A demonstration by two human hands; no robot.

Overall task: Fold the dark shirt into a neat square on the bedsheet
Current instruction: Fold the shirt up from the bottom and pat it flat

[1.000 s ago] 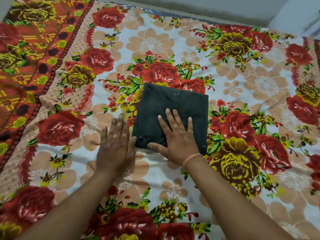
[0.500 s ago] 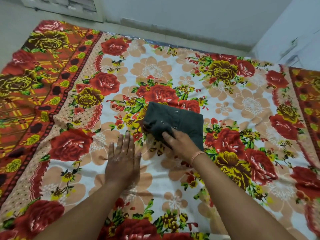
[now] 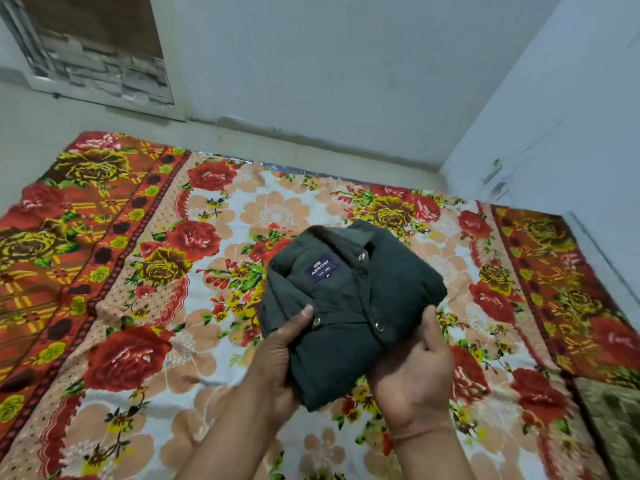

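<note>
The dark shirt was already folded into a compact square, collar and label facing up; the left hand and right hand each gripped a near edge, holding it above the bedsheet; setting it down seemingly remained.

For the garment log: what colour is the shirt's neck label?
Dark blue with white lettering, on the neck label of the shirt, head view.

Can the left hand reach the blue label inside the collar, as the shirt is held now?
Probably yes. The left hand grips the dark shirt with its thumb just below the collar, and the blue label lies uncovered above it. It would have to loosen its grip, though.
</note>
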